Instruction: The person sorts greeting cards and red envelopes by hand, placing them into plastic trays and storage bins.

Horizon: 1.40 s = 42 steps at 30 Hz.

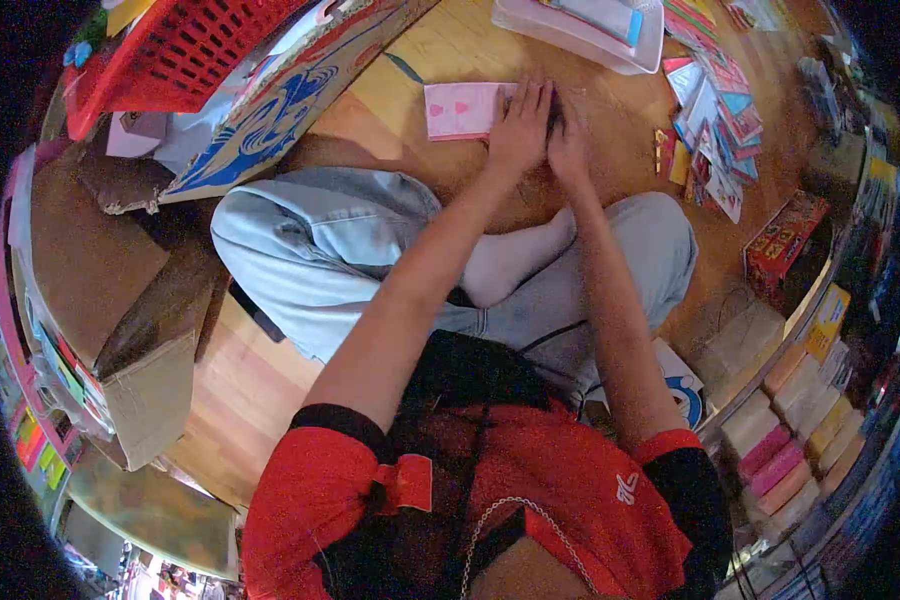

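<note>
A pink card or envelope (460, 108) with darker pink hearts lies flat on the wooden floor in front of my crossed legs. My left hand (521, 130) rests over its right end, fingers stretched out and flat. Close beside it on the right is my right hand (569, 155), turned partly on its side. Its visible fingers point forward and look straight, partly in shadow. A dark patch shows between the two hands; I cannot make out what it is. The left hand covers the card's right edge.
A white plastic bin (580, 38) stands ahead. To its right lies a pile of colourful cards or packets (715, 125). A red basket (195, 55) and a cardboard box (280, 110) are at the left. A red box (785, 240) and packed shelves (800, 430) border the right.
</note>
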Tool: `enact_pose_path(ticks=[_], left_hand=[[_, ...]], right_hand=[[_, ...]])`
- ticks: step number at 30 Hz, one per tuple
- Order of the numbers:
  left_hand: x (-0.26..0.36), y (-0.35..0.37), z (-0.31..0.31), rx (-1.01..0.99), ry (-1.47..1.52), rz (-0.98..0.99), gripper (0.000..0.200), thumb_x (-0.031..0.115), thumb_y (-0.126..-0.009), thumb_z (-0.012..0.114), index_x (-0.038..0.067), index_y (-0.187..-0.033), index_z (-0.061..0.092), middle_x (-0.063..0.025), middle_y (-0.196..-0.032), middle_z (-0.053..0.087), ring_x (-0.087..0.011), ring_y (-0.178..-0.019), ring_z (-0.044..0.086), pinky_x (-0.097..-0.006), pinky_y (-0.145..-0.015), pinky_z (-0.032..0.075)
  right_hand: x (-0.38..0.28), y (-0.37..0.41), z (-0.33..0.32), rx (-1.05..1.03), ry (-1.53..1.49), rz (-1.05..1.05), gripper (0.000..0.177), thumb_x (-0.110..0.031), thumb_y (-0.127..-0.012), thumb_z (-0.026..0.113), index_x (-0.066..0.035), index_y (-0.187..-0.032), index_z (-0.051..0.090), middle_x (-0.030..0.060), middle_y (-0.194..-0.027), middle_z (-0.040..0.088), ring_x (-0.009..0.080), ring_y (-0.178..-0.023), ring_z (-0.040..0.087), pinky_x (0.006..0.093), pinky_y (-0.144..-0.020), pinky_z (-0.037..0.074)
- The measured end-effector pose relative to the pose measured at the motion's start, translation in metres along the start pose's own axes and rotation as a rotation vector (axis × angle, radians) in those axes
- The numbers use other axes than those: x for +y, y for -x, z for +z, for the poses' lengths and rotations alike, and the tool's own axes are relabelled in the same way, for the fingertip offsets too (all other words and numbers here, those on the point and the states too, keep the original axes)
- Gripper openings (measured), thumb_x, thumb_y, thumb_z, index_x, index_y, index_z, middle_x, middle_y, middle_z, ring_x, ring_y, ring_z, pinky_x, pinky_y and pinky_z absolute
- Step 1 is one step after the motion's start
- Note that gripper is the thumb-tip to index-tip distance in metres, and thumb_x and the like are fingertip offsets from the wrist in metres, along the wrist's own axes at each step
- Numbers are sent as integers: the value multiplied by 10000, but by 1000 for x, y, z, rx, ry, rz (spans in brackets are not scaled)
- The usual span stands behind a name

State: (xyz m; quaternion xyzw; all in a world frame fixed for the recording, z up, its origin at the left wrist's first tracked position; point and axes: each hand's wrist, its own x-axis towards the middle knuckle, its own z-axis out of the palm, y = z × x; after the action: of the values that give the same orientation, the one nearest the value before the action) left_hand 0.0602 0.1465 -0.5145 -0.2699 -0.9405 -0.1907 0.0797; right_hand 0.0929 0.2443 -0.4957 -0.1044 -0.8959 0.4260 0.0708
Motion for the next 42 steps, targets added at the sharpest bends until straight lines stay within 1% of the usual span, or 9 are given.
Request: enact_pose_path(ticks=[8,14,22,28,31,34,36,38,42], left_hand=[[-58,12,-14,8,108,-94,414,185,-821,451,191,-1233,494,-84,-1341,396,-291,-1272,315,-494,-1026,248],[-51,28,-37,27,-63,-231,434,189,-826,465,103,-1252,463,-98,-1328,405,-293,-1258,334,-502,-1029,237],[-41,-16,7,23,149,164,416,208,-850,422,74,-1242,460,-65,-1345,398,-296,-1258,331,-495,-1032,235],[-68,44,-36,48,-23,-183,418,191,-861,390,76,-1258,449,-69,-1327,416,-294,-1239,354,-472,-1046,223],[-25,27,-4,24,-57,-116,420,173,-860,384,79,-1265,445,-86,-1317,422,-301,-1229,364,-470,-1044,232],[-11,-12,11,-52,-8,155,421,179,-858,391,68,-1261,447,-97,-1319,416,-298,-1238,353,-470,-1043,237],[-29,-22,-12,-110,310,-127,434,180,-850,405,53,-1263,441,-87,-1322,413,-293,-1253,330,-472,-1044,235],[-72,-8,-1,159,109,-87,464,189,-846,417,18,-1277,407,-171,-1309,413,-353,-1229,351,-534,-1002,258],[-73,32,-30,161,-90,-228,432,179,-835,429,12,-1232,454,-100,-1342,384,-308,-1260,316,-476,-1042,232]], right_hand=[[13,3,3,15,-143,-8,445,-82,-879,355,-27,-1321,340,192,-1327,390,331,-1233,364,389,-1045,253],[9,4,12,1,-159,121,427,-148,-902,344,-35,-1313,354,194,-1326,390,336,-1235,357,395,-1040,258],[3,6,9,29,-93,226,440,-264,-942,314,-17,-1305,354,214,-1319,388,363,-1219,367,402,-1031,265],[-23,6,7,66,-85,78,446,-261,-951,286,-22,-1327,318,201,-1336,368,347,-1242,341,407,-1038,257],[-9,4,8,69,-124,-92,445,-255,-953,276,-28,-1334,314,194,-1352,349,345,-1255,320,403,-1044,248],[-1,-1,10,119,-98,45,446,-259,-950,280,-37,-1334,323,181,-1360,345,350,-1249,325,403,-1045,247],[-18,4,-3,62,-34,114,447,-263,-949,277,-41,-1334,325,173,-1365,340,351,-1254,316,402,-1050,239],[-24,5,-3,-3,21,169,448,-267,-948,275,-45,-1334,328,164,-1371,336,352,-1260,307,401,-1054,231],[-16,4,9,34,-113,142,450,-269,-947,272,-43,-1333,328,161,-1382,320,358,-1277,273,410,-1061,210]])
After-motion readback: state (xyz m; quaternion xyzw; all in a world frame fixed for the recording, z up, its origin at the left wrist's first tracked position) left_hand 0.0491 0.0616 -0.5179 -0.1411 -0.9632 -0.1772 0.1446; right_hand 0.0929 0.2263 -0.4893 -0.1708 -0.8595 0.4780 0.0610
